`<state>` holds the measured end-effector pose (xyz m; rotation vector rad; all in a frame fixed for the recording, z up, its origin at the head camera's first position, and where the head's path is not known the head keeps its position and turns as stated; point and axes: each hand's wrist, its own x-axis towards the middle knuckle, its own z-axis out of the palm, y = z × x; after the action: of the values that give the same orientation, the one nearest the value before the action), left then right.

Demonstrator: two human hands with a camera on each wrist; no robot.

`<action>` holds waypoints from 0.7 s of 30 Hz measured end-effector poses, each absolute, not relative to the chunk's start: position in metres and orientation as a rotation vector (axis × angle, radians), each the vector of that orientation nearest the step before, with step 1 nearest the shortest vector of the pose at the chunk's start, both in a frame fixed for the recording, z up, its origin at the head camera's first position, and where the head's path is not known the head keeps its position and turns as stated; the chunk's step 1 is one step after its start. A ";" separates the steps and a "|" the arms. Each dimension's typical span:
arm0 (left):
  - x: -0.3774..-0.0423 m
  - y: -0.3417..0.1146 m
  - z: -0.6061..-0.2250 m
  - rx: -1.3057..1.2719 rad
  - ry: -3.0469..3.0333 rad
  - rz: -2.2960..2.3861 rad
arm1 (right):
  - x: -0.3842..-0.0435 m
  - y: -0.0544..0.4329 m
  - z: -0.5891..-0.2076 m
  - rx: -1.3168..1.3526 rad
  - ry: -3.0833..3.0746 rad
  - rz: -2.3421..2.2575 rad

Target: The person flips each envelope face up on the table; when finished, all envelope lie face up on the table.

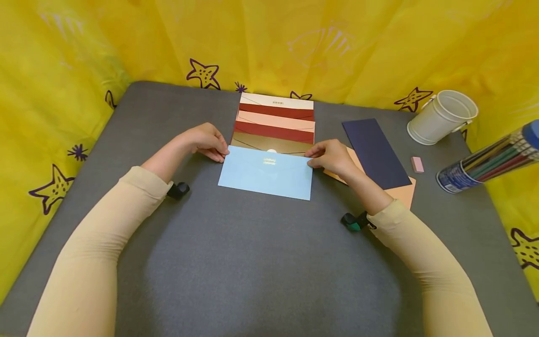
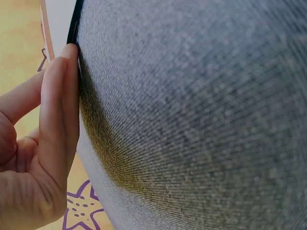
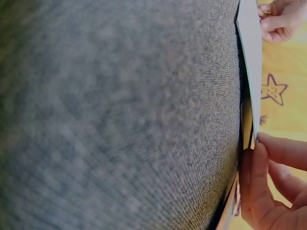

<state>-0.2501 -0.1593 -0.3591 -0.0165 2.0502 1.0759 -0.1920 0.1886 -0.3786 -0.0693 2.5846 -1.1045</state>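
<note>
Yellow cloth (image 1: 269,37) is hanging around a grey table (image 1: 252,262), where a stack (image 1: 275,124) of white, red, pink and gold envelopes is lying stepped, each showing a strip. Just on its near side, the blue envelope (image 1: 269,180) is overlapping the gold one (image 1: 257,141). Left hand (image 1: 206,140) and right hand (image 1: 332,157) are both pinching it, fingertips together on its two far corners. Whether it is resting flat, I am not able to tell; from the right wrist it is looking slightly raised. I am reading this step as squaring the blue envelope to the stack. The next move is calling, I judge, for keeping both corners level and settling it without nudging those beneath, then loosening both pinches. To the right, a navy sheet (image 1: 375,152) is lying across peach paper (image 1: 402,194), beside an eraser (image 1: 417,164).
</note>
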 end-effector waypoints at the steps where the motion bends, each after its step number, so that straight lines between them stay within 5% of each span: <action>1: -0.250 -0.159 -0.359 -0.021 2.057 1.080 | -0.192 0.189 -0.379 -0.075 2.589 -1.100; 21: -0.244 -0.156 -0.361 0.001 2.225 1.033 | -0.190 0.189 -0.378 -0.067 2.624 -1.120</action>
<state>-0.2442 -0.1564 -0.3613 0.0008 2.2251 1.0326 -0.1896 0.1893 -0.3775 -0.0670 2.6238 -1.1199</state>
